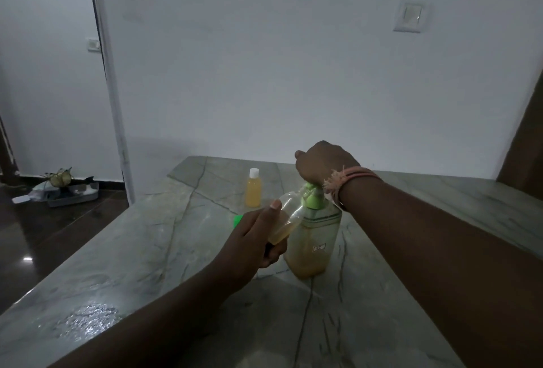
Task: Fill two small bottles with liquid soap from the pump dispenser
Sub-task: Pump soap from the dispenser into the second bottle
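The second bottle is being filled. The left hand grips an uncapped bottle, fingers curled round its lower body and the thumb lying along its side, and holds it tilted with its mouth up against the green spout of the dispenser. A shallow pool of amber soap lies in the tilted bottle, so by the look of it this one is well short of full. The right hand sits on top of the pump head, closed over it with the knuckles up; the fingertips are hidden behind the hand, so how far the head is pressed cannot be told.

The dispenser stands upright on the marble counter, about half full. Behind it, apart from the hands, a capped bottle stands upright and full of the same soap; that one looks finished. A green object, possibly the loose cap, peeks out just behind the left hand, though the dim light leaves this uncertain.

The next move calls for more strokes of the pump, with the bottle's mouth kept tight under the spout so nothing runs down the outside, and then capping.
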`<state>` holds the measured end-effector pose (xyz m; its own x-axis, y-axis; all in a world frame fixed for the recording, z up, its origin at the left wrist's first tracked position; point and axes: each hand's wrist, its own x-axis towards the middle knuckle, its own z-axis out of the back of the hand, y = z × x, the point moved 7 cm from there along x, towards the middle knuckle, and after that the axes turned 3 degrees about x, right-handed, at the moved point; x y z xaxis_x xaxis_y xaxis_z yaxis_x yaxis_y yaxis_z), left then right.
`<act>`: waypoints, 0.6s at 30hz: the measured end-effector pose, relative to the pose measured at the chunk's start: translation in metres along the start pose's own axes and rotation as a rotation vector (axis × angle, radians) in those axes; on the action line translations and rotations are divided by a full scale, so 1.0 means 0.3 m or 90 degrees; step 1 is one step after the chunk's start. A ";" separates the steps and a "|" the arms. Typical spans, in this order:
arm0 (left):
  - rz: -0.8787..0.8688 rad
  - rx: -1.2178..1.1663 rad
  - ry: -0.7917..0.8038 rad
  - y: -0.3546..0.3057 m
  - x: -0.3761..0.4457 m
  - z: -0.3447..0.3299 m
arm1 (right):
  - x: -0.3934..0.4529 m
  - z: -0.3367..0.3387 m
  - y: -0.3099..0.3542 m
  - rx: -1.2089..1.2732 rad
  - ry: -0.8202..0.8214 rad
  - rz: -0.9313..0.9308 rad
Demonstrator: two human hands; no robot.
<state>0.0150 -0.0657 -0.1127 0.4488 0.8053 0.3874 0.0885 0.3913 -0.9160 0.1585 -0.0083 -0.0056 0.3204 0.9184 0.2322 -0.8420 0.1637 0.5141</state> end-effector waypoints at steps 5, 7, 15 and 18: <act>-0.004 -0.004 0.001 -0.006 0.007 -0.002 | -0.003 0.009 0.001 0.038 -0.037 0.006; -0.006 -0.004 0.006 -0.006 0.008 -0.008 | 0.006 -0.008 -0.023 0.068 -0.033 -0.013; 0.016 -0.003 -0.001 0.001 0.004 -0.007 | -0.007 0.011 0.026 -0.073 -0.020 0.030; 0.009 -0.005 0.003 -0.001 0.006 -0.007 | -0.003 0.019 0.042 -0.092 -0.046 0.058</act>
<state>0.0176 -0.0652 -0.1121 0.4547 0.8084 0.3738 0.0896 0.3761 -0.9223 0.1500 -0.0091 0.0055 0.2656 0.9042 0.3345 -0.9209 0.1354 0.3654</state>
